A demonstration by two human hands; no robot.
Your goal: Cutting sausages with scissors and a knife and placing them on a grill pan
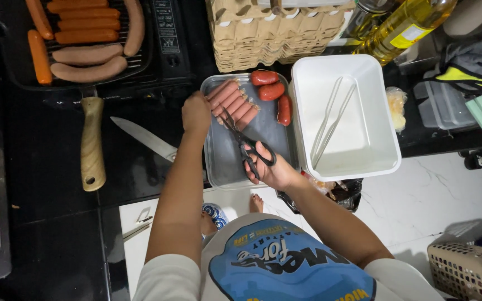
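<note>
Right hand (269,167) grips my black scissors (241,139), blades lying over the sausage row (234,103) in the metal tray (221,161), while my left hand (196,113) closes on that row's far end, white tub (358,156) beside, knife (143,137) left.

— Item one?
— Black-handled scissors (245,144), blades partly open, tips pointed at a row of pinkish sausages (233,102) lying side by side in the upper left of a grey metal tray (224,161).
— Others?
— Three redder sausages (272,92) lay loose along the tray's upper right edge, apart from the row.
</note>
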